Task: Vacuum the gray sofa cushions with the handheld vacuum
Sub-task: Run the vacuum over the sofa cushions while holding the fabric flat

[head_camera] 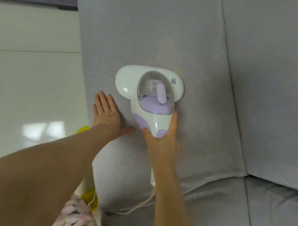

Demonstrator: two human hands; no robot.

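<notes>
I see the gray back cushion point(151, 32) filling the view from 12 to 6 o'clock. The handheld vacuum point(149, 87) lies flat against it at centre. My right hand point(162, 139) grasps its handle at 6 o'clock. My left hand point(106, 114), released, presses flat at the vacuum's 8 o'clock. A white cord point(142, 204) trails toward 6 o'clock.

My left hand point(106, 113) and right hand point(162, 141) are bare, no rings or bands, and both forearms behind my fingers are uncovered with no sleeves. Back past my left wrist shows my pale pink garment with dark feathery marks point(74, 218).
</notes>
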